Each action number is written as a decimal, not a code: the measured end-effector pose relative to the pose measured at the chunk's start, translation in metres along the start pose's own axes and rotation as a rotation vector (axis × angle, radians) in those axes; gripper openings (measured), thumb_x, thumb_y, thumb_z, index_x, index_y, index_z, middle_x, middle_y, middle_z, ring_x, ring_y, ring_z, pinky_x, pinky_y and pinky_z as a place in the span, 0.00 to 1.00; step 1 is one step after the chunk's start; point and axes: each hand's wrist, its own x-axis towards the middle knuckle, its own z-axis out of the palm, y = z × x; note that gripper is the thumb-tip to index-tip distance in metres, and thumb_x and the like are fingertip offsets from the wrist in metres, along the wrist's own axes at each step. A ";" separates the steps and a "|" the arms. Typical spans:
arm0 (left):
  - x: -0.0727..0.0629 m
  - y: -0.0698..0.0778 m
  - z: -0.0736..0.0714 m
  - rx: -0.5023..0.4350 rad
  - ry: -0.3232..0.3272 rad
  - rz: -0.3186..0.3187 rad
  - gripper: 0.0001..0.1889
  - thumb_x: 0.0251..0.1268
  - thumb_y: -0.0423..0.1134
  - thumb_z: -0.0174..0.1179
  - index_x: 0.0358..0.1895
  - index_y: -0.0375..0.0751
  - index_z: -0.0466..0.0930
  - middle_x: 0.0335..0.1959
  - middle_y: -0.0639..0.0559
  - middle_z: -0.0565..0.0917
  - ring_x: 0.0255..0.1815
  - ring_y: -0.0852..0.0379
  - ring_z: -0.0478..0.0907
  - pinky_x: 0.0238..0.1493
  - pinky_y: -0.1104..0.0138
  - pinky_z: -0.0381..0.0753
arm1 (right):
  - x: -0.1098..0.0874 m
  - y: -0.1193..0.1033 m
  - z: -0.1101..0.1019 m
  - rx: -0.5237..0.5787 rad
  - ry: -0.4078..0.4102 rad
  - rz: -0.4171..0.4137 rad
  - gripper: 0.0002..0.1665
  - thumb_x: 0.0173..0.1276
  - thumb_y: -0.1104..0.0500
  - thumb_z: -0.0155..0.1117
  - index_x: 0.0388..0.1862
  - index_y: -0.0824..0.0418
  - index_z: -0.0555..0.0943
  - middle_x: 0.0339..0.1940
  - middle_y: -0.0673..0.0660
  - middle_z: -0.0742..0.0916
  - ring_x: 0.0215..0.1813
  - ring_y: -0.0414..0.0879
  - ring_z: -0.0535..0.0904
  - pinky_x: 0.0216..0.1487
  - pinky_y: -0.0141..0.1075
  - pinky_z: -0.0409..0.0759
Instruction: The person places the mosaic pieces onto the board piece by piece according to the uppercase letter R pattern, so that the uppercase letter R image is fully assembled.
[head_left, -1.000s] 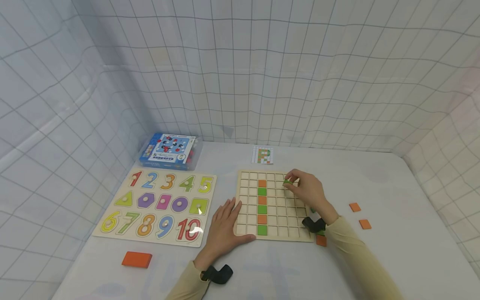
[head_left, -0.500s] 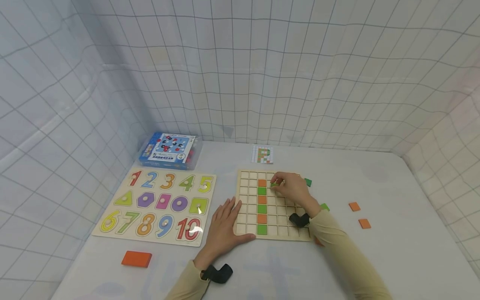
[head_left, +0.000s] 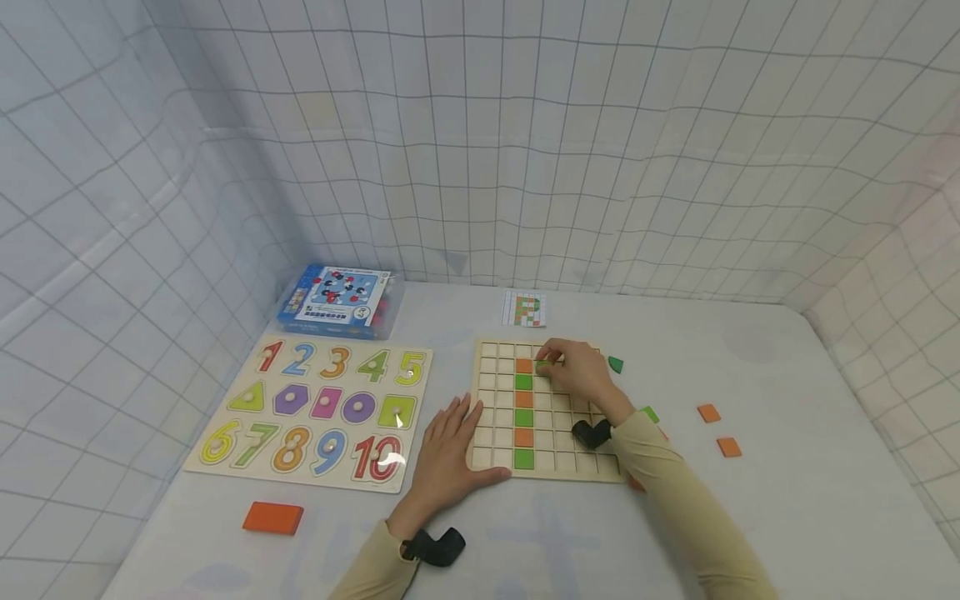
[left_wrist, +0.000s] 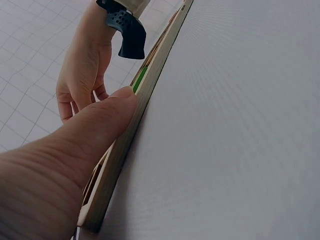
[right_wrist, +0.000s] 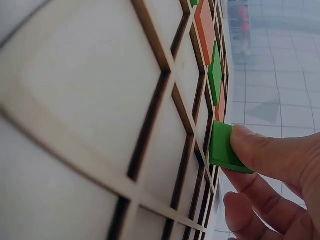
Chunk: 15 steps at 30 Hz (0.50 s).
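A wooden grid board (head_left: 491, 417) lies on the table, with one column of alternating orange and green square tiles set in it. My right hand (head_left: 581, 371) pinches a green tile (right_wrist: 227, 147) between thumb and fingers, just right of the column's top orange tile (head_left: 523, 366). In the right wrist view the tile is tilted against the grid; whether it sits in a cell I cannot tell. My left hand (head_left: 446, 458) rests along the board's left edge, fingers straight, and its thumb (left_wrist: 122, 97) touches the front edge.
Loose orange tiles (head_left: 708, 413) and green ones (head_left: 616, 364) lie right of the board. A pattern card (head_left: 524, 309) is behind it. Left stand a number puzzle board (head_left: 315, 417), a blue-labelled box (head_left: 337, 302) and an orange block (head_left: 273, 517).
My right hand has moved left across the board with the green tile, to beside the top of the tile column. The left hand has stayed in place.
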 end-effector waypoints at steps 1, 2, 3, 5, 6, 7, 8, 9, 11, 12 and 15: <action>0.000 0.000 0.000 -0.002 0.007 0.004 0.54 0.44 0.68 0.66 0.72 0.39 0.60 0.73 0.42 0.57 0.74 0.46 0.46 0.70 0.51 0.45 | 0.001 0.001 0.000 0.003 -0.004 0.001 0.05 0.63 0.56 0.67 0.37 0.53 0.84 0.33 0.50 0.85 0.27 0.43 0.76 0.23 0.36 0.71; 0.000 -0.001 0.001 -0.004 0.014 0.008 0.53 0.44 0.67 0.66 0.72 0.39 0.60 0.73 0.42 0.57 0.74 0.46 0.47 0.70 0.51 0.46 | 0.002 0.001 0.000 0.002 -0.007 0.001 0.05 0.63 0.56 0.67 0.37 0.53 0.84 0.33 0.50 0.85 0.27 0.43 0.76 0.24 0.36 0.71; 0.000 -0.001 0.001 -0.005 0.022 0.014 0.53 0.43 0.67 0.66 0.71 0.39 0.60 0.72 0.41 0.58 0.74 0.45 0.47 0.70 0.50 0.46 | 0.003 0.002 0.000 0.004 -0.008 0.005 0.05 0.63 0.55 0.67 0.37 0.53 0.85 0.34 0.50 0.85 0.28 0.43 0.76 0.24 0.36 0.72; -0.001 -0.001 0.002 0.016 0.033 0.027 0.53 0.44 0.68 0.65 0.71 0.38 0.61 0.72 0.40 0.59 0.73 0.44 0.49 0.69 0.50 0.48 | 0.004 0.002 0.000 0.012 -0.012 0.013 0.06 0.63 0.55 0.68 0.37 0.54 0.86 0.34 0.49 0.85 0.28 0.42 0.76 0.25 0.36 0.73; -0.001 -0.002 0.002 0.018 0.038 0.031 0.53 0.44 0.68 0.65 0.71 0.37 0.62 0.72 0.40 0.59 0.73 0.44 0.49 0.69 0.49 0.49 | 0.005 0.003 0.000 0.017 -0.014 0.018 0.06 0.63 0.55 0.68 0.37 0.54 0.86 0.34 0.49 0.85 0.28 0.42 0.76 0.25 0.36 0.73; -0.001 -0.002 0.002 0.020 0.040 0.034 0.54 0.43 0.69 0.65 0.71 0.37 0.62 0.72 0.40 0.59 0.73 0.44 0.49 0.69 0.49 0.49 | 0.005 0.003 0.000 0.022 -0.016 0.023 0.06 0.62 0.55 0.68 0.37 0.54 0.86 0.35 0.49 0.85 0.28 0.42 0.76 0.26 0.36 0.73; -0.001 -0.001 0.002 0.018 0.039 0.034 0.54 0.43 0.69 0.65 0.71 0.37 0.61 0.72 0.40 0.59 0.73 0.44 0.49 0.69 0.50 0.49 | 0.005 0.002 0.000 0.028 -0.018 0.031 0.07 0.62 0.55 0.69 0.37 0.55 0.87 0.35 0.50 0.86 0.28 0.43 0.76 0.26 0.37 0.74; -0.001 -0.001 0.001 0.018 0.039 0.036 0.54 0.43 0.69 0.65 0.71 0.37 0.61 0.72 0.40 0.59 0.73 0.44 0.49 0.69 0.50 0.49 | 0.006 0.002 0.000 0.033 -0.021 0.039 0.07 0.62 0.55 0.69 0.37 0.55 0.87 0.36 0.50 0.86 0.28 0.43 0.76 0.26 0.37 0.74; -0.001 0.000 0.001 -0.003 0.032 0.030 0.54 0.43 0.68 0.66 0.71 0.37 0.61 0.72 0.40 0.58 0.73 0.44 0.48 0.70 0.50 0.47 | 0.007 0.002 0.001 0.031 -0.027 0.048 0.07 0.62 0.55 0.69 0.38 0.55 0.87 0.37 0.50 0.85 0.30 0.43 0.77 0.27 0.37 0.75; -0.001 0.000 0.000 -0.006 0.026 0.024 0.54 0.43 0.68 0.66 0.71 0.38 0.60 0.72 0.40 0.58 0.74 0.45 0.48 0.70 0.51 0.46 | 0.007 0.002 0.001 0.030 -0.029 0.053 0.07 0.62 0.55 0.69 0.38 0.55 0.87 0.38 0.50 0.85 0.31 0.43 0.77 0.28 0.37 0.76; -0.001 0.000 0.000 -0.009 0.010 0.011 0.54 0.43 0.68 0.66 0.72 0.39 0.59 0.73 0.41 0.57 0.74 0.46 0.46 0.71 0.52 0.44 | 0.008 0.003 0.002 0.014 -0.032 0.054 0.07 0.62 0.55 0.69 0.38 0.55 0.88 0.40 0.51 0.84 0.36 0.45 0.78 0.31 0.38 0.77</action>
